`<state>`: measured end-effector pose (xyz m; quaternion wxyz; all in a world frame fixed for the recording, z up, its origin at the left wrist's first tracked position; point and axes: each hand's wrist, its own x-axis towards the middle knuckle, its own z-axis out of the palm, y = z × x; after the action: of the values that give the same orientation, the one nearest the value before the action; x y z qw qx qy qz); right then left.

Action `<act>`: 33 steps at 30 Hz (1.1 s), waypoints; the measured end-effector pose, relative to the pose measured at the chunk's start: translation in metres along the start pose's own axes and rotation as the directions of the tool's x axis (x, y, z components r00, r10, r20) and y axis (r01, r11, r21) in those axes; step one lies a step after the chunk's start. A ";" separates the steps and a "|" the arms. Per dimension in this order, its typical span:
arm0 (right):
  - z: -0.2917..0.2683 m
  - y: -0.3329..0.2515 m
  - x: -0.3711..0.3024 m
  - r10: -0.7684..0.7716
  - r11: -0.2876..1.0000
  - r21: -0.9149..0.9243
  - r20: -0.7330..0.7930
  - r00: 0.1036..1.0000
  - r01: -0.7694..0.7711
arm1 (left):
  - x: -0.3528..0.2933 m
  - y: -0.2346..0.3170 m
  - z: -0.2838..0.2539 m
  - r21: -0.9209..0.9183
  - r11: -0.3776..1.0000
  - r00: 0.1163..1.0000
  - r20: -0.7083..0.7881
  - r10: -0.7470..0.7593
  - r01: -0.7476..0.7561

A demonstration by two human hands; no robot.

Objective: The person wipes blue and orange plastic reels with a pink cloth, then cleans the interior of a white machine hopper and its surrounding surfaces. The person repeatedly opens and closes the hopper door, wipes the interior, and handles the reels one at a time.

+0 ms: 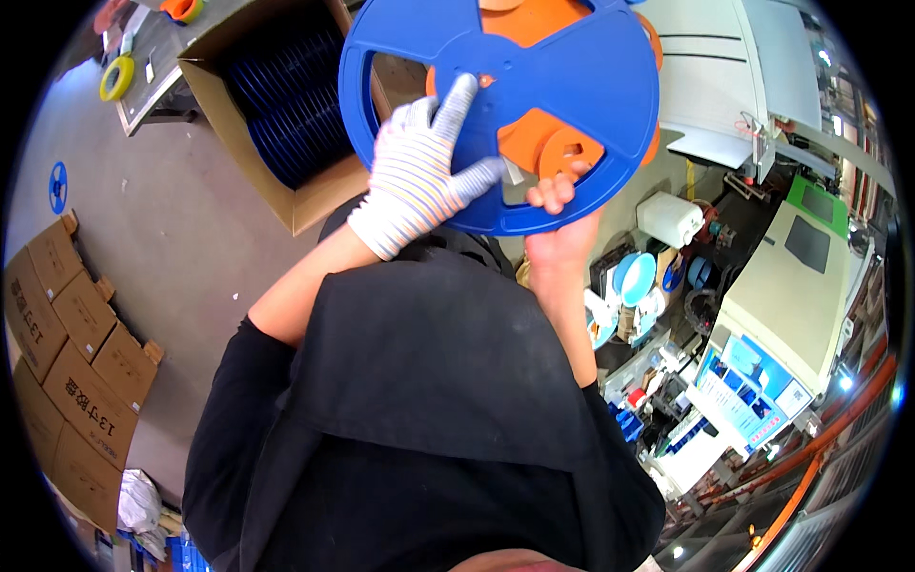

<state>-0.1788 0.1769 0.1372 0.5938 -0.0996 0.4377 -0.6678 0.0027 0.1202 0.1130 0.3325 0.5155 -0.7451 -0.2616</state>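
Note:
A large blue plastic reel (581, 91), with cut-out windows, is held up before me at the top of the view. My left hand (419, 176), in a striped white glove, lies against its face. The index finger points to the hub and the thumb is stretched apart. My bare right hand (560, 214) grips the lower right rim, its fingertips curling through a window. Orange round parts (570, 153) show through the windows behind the reel; how they are joined to it is hidden.
At the upper left, an open cardboard box (214, 124) holds several dark blue reels (295, 105). Stacked cartons (81, 381) stand far left, near a small blue reel (58, 187) on the floor. A workbench (157, 71) carries tape rolls. Machinery (791, 276) and blue basins (635, 278) are at right.

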 end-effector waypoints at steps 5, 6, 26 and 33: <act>0.023 0.012 -0.021 -0.033 0.957 -0.273 0.218 0.975 0.093 | -0.005 -0.016 0.008 -0.650 0.704 0.951 0.101 -0.291 0.284; 0.023 0.013 -0.022 0.011 0.969 -0.230 0.395 0.919 0.087 | -0.006 -0.021 0.006 -0.822 0.489 0.940 0.150 -0.308 0.292; -0.023 0.015 0.027 0.045 0.999 -0.006 0.067 0.997 -0.045 | -0.055 -0.102 -0.036 -0.437 -0.894 0.984 0.178 0.021 0.098; -0.019 0.028 0.045 0.213 0.975 -0.065 0.015 0.977 -0.212 | -0.089 -0.139 -0.053 -0.658 -0.745 0.825 0.359 -0.437 -0.108</act>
<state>-0.1842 0.1489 0.0891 0.6632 -0.0781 0.4601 -0.5851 0.1480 0.1558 0.0250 0.6173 0.0968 0.1755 -0.7608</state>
